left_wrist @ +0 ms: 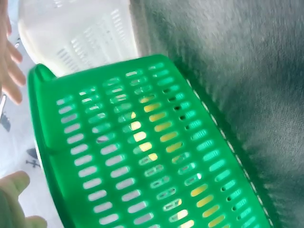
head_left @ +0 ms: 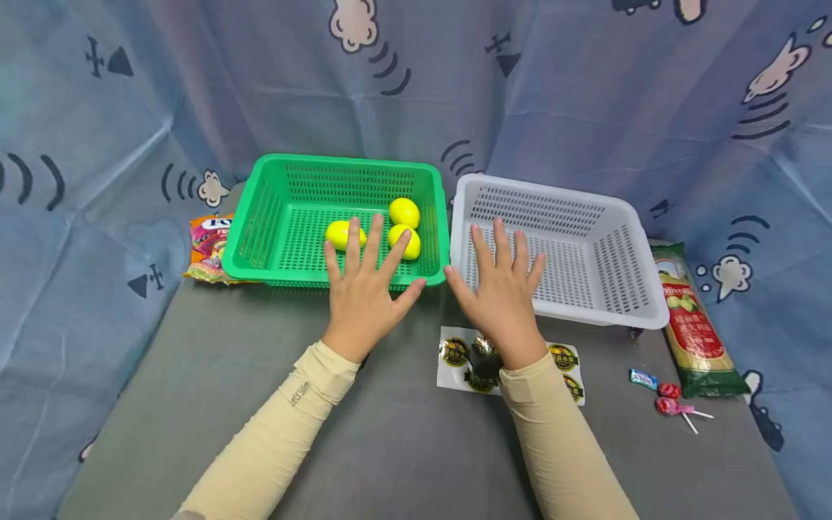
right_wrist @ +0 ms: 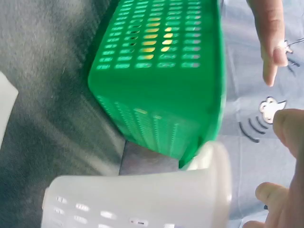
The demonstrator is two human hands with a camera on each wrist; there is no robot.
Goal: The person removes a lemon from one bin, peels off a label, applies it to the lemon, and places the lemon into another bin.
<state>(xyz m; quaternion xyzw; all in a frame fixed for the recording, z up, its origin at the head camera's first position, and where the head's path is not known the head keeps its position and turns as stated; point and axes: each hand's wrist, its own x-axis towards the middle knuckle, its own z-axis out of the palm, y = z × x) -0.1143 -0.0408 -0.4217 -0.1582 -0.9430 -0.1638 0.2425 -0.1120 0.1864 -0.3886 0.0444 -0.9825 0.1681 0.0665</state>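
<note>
My left hand (head_left: 365, 289) & right hand (head_left: 503, 292) spread flat, holding nothing; green basket (head_left: 260, 224) w/ lemons (head_left: 404, 212) ahead, white basket (head_left: 624, 303) beside it.

Two slotted plastic baskets side by side, with both hands spread flat before them.

The green rectangular plastic basket (head_left: 286, 217) stands upright at 11 o'clock on the grey table; three yellow egg-shaped plastic lemons (head_left: 404, 212) lie close together in its right part. The white rectangular plastic basket (head_left: 604, 253) stands at 1 o'clock, just beside the green one. The left hand (head_left: 365, 292) is before the green basket and the right hand (head_left: 502, 297) before the white one, fingers straight.
</note>
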